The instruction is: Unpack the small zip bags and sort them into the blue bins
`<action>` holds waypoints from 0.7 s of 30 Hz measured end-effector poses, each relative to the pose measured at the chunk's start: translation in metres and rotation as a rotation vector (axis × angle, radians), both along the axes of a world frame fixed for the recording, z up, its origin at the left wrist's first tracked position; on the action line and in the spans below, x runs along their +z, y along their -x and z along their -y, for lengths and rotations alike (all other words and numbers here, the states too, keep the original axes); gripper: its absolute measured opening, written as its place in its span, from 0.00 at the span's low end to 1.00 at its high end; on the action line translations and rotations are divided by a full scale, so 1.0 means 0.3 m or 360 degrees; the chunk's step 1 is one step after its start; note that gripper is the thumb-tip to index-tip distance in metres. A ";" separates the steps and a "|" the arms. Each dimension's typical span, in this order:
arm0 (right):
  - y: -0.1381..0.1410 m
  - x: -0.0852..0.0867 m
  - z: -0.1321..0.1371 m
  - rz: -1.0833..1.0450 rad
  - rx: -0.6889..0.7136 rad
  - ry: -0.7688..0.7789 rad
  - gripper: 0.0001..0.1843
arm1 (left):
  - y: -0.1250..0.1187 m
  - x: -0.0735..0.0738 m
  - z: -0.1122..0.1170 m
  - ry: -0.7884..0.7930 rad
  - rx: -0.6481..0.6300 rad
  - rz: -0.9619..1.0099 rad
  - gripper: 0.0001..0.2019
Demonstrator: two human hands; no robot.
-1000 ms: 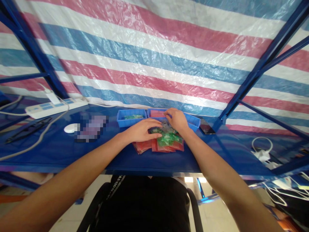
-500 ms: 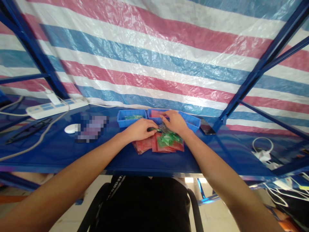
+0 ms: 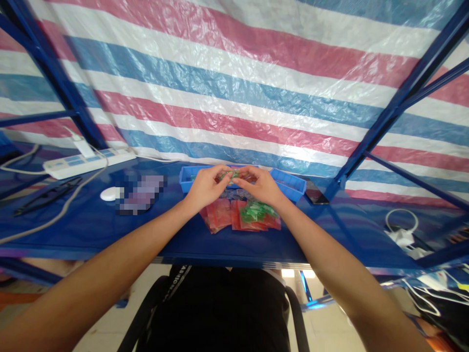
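Pinching small green item [image 3: 233,174] with left hand [image 3: 206,185] and right hand [image 3: 263,185], closing thumb and fingertips of each on it. Holding it by blue bins [image 3: 186,185], beyond red packets [image 3: 217,215] and green pieces [image 3: 258,211]. Apparently performing two-handed handling step; showing too little to tell exact finger action. Probably calling next for matched, light grip from both sides.
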State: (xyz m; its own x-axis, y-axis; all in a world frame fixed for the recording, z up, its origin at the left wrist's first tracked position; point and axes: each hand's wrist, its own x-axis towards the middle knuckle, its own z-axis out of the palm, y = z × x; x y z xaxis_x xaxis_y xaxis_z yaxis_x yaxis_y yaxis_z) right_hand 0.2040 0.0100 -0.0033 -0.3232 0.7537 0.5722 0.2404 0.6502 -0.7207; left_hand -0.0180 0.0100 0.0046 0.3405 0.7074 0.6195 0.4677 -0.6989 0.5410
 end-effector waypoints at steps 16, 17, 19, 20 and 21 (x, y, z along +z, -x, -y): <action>0.018 -0.012 -0.024 -0.0492 0.0156 0.0412 0.23 | -0.020 -0.010 -0.008 0.0291 -0.0277 0.0358 0.26; 0.017 -0.012 -0.026 -0.0524 0.0132 0.0398 0.22 | -0.020 -0.010 -0.009 0.0293 -0.0260 0.0351 0.26; 0.015 -0.011 -0.027 -0.0567 0.0117 0.0393 0.22 | -0.020 -0.011 -0.009 0.0280 -0.0226 0.0324 0.25; 0.014 -0.010 -0.027 -0.0578 0.0134 0.0408 0.22 | -0.020 -0.012 -0.009 0.0265 -0.0222 0.0313 0.25; 0.013 -0.010 -0.027 -0.0582 0.0161 0.0432 0.23 | -0.020 -0.012 -0.009 0.0249 -0.0229 0.0306 0.24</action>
State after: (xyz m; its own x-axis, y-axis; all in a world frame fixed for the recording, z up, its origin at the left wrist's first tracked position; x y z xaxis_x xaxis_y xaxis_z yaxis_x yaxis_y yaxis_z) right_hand 0.2000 0.0181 -0.0063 -0.2166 0.8670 0.4487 -0.1164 0.4334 -0.8937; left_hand -0.0121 0.0128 0.0010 0.3311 0.7522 0.5696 0.2485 -0.6519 0.7165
